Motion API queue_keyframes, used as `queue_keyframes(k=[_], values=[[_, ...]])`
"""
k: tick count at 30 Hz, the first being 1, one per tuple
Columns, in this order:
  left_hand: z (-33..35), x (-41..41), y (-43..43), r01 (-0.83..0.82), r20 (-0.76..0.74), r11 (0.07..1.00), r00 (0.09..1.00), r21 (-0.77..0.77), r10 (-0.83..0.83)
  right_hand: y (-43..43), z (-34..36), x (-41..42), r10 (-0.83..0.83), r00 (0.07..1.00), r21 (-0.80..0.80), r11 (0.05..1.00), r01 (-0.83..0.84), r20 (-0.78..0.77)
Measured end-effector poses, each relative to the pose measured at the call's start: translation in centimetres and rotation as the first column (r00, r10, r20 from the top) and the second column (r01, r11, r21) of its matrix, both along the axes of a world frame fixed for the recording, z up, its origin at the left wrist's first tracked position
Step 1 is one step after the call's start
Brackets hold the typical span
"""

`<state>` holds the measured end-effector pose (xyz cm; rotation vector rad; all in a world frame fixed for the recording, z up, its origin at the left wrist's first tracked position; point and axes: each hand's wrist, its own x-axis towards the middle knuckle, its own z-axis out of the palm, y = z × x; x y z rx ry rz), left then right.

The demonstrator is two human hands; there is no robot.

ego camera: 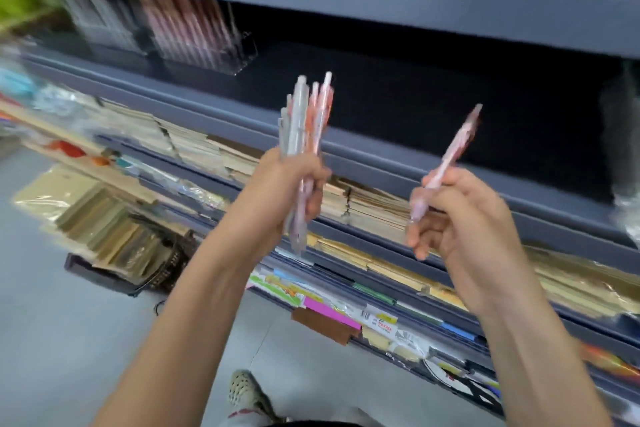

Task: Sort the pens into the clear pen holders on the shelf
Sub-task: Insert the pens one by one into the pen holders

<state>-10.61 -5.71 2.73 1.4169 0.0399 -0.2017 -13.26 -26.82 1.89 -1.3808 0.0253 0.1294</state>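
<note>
Grey shelving fills our view, with stacked paper goods on its lower tiers. At the upper left we see the clear pen holders, blurred, with pink pens inside. Our left hand is fisted round a bundle of pens, held upright. Our right hand pinches a single pink pen, tilted and apart from the bundle.

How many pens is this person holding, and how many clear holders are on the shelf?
Pink pen in right hand: 1
Pen bunch in left hand: 1, pens too blurred to count
Clear holder of pink pens: 1
Clear holder of grey pens: 1
Total: 4
</note>
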Motion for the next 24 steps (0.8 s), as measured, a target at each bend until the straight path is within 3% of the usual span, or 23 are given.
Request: queue_keyframes(k=[4, 9, 16, 24], values=[[-2.8, -1.4, 7.9, -0.228, -0.007, 0.965, 0.973, -0.130, 0.229, 7.9, -0.7, 1.0, 0.114, 0.993, -0.049, 0.992, -0.113, 0.024], [-3.9, -0.7, 18.1, -0.303, 0.036, 0.932, 0.948, -0.198, 0.316, 18.8, -1.2, 3.5, 0.173, 0.983, -0.110, 0.980, -0.166, 0.059], [-3.5, 2.6, 28.2, -0.243, 0.060, 0.964, 0.966, -0.112, 0.250, 29.2, -0.9, 7.5, -0.021, 0.991, -0.164, 0.986, 0.043, 0.133], [-3.2, 8.0, 32.5, -0.112, -0.020, 0.986, 0.994, -0.123, 0.110, 32.9, 0.1, 12.1, -0.282, 0.927, -0.127, 0.939, 0.319, 0.247]])
